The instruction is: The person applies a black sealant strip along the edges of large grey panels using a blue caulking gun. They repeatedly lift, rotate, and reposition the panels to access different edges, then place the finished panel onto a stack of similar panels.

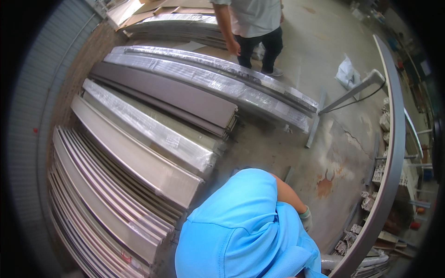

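A light blue sleeve and shoulder point(232, 222), which I take as my own, fill the lower middle of the view. From that sleeve a bare forearm runs down to my left hand point(307, 221), in a pale glove with a green cuff. Folds of the shirt hide most of its fingers, so neither their pose nor any hold shows. Nearest on the right stands a long, grey-brown profile point(394, 153), curved by the lens; I see no contact between it and the glove. My right hand is out of view.
Stacked long profiles point(153, 185) lie on the left, several wrapped in clear film point(153, 125). A person in a white shirt point(250, 21) stands at the back. A metal stand point(350, 95) supports the profile. White plastic point(346, 73) and rust-coloured stains point(325, 185) mark the floor.
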